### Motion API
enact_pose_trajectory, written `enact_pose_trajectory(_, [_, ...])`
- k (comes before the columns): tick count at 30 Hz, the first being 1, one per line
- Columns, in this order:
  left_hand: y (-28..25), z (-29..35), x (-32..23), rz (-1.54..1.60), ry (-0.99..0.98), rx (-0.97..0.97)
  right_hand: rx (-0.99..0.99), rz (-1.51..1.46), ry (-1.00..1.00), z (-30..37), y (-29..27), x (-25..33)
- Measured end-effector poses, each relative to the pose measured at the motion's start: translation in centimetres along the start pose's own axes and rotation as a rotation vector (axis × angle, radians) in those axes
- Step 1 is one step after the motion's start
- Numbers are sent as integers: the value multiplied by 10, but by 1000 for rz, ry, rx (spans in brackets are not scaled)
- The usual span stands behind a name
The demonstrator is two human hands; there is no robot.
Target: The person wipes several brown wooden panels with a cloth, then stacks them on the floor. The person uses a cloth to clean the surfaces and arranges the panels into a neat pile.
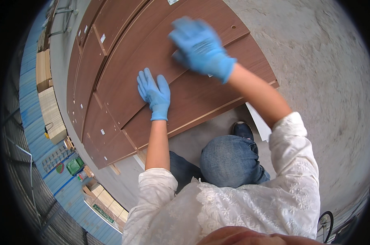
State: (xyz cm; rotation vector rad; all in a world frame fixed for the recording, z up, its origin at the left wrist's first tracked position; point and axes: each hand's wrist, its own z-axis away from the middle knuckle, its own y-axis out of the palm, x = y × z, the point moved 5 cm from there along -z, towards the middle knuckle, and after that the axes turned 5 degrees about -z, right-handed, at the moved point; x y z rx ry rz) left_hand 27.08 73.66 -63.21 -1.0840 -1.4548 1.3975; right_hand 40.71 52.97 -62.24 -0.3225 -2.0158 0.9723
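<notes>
Reddish-brown wood-grain panels [140, 57] lie in front of me, some overlapping. My left hand [152, 93], in a blue work glove, lies on the panels with its fingers stretched out, beside a dark seam. Farther right and farther out, my right hand [199, 41] is in a matching glove. It is blurred by motion, its fingers extended and the thumb apart, over the panel surface. Nothing shows in either hand. Whether the right palm touches the wood I cannot tell. A round hole [233, 27] is near the far right edge.
Small white labels [103, 38] dot the panels. A white sheet [258, 120] lies by my dark shoe [243, 130]. Concrete floor [315, 73] stretches right. On the left are stacked boards [52, 116], a green bin [75, 166] and a blue-striped surface [34, 118].
</notes>
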Motion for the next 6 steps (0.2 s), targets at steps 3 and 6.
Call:
enact_pose_trajectory(3, [17, 12, 4, -47, -19, -15, 281, -28, -106, -11, 39, 54])
enact_pose_trajectory(6, [16, 10, 3, -44, -24, -15, 609, -86, 105, -24, 28, 8])
